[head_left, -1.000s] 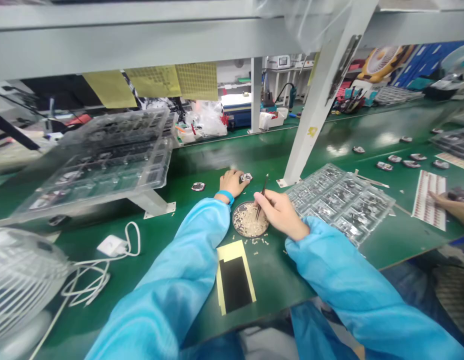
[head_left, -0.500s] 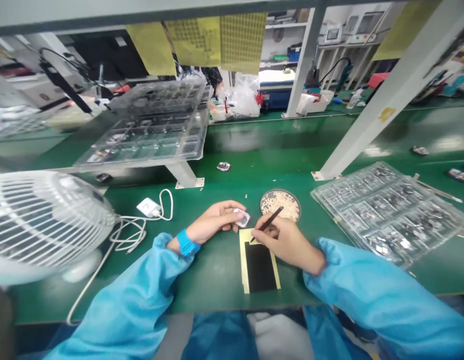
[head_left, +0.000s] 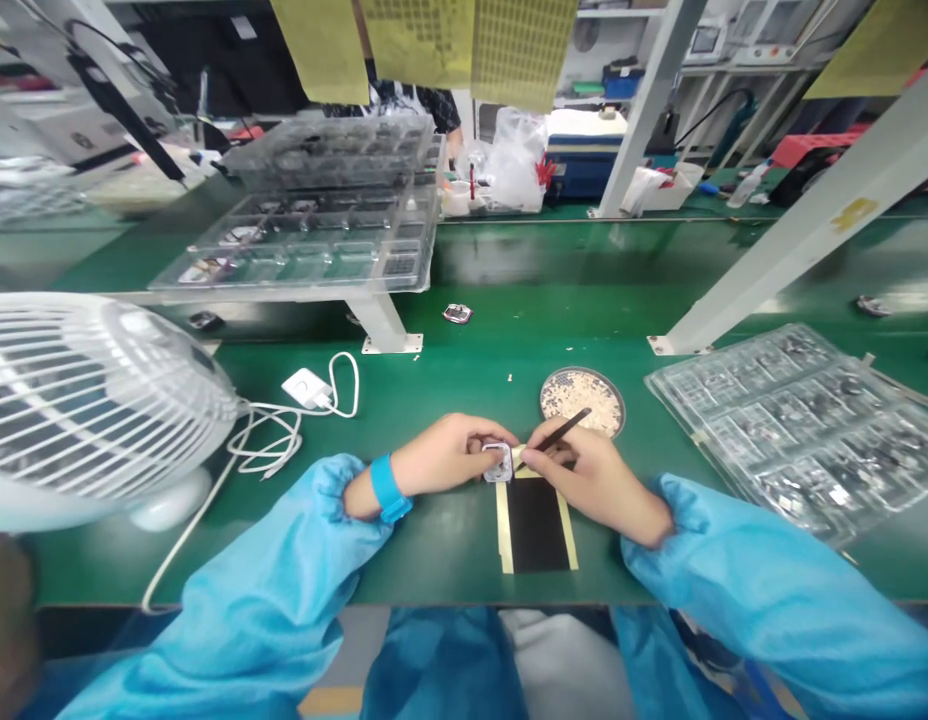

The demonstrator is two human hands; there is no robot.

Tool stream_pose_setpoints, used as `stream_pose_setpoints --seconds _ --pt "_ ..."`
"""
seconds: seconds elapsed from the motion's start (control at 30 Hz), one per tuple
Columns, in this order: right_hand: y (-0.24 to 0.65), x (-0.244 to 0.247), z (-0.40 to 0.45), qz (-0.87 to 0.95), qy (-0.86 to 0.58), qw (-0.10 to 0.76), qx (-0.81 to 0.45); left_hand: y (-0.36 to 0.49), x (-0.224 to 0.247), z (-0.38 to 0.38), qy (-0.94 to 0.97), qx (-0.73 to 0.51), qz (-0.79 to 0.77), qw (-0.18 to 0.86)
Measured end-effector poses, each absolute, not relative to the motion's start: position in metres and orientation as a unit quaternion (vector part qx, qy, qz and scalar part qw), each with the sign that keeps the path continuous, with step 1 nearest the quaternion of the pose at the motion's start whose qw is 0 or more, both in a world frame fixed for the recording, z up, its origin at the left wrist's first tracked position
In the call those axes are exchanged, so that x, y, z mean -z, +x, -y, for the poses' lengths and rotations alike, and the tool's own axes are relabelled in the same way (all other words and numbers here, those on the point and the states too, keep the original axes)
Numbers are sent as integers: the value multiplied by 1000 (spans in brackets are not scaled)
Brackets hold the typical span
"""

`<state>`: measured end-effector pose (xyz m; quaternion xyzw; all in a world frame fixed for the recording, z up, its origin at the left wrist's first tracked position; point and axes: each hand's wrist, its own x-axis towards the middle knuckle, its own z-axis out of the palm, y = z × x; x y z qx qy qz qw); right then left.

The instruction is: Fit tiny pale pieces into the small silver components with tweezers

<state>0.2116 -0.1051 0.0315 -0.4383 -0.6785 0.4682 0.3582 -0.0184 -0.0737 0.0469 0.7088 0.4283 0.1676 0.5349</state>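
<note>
Between the fingers of my left hand (head_left: 453,452) is a small whitish square part (head_left: 498,463), held just above the top left of a black pad (head_left: 537,525) edged with pale yellow tape. My right hand (head_left: 595,478) is closed around dark tweezers (head_left: 560,436), whose tip points down-left beside the small part. The two hands are close together at the pad's upper end. Behind my right hand stands a round dish (head_left: 584,390) of small pale and dark pieces.
A white fan (head_left: 96,410) stands at the left, near a white adapter (head_left: 306,388) and its cable. A compartment tray (head_left: 801,430) of parts lies right; stacked clear trays (head_left: 314,220) sit on the raised shelf. A slanted post (head_left: 779,220) rises at the right.
My left hand has brought the small part closer to my right hand and the tweezers, and the part now faces upward more. The whole view has shifted a little.
</note>
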Motion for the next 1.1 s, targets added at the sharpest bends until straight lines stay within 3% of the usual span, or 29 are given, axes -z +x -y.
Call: stream_pose_setpoints --seconds 0.23,0.37,0.5,1.1 --pt "211 -34 105 633 -427 386 -517 -18 -45 73 705 -157 -449 526" --pt "213 -38 102 691 -386 439 -424 -15 -44 73 700 -157 -462 522" --pt "213 -39 99 754 -351 436 -345 -13 -44 74 692 -161 -469 524" --pt "215 -42 100 779 -358 416 -303 -16 -45 73 707 -153 -452 522"
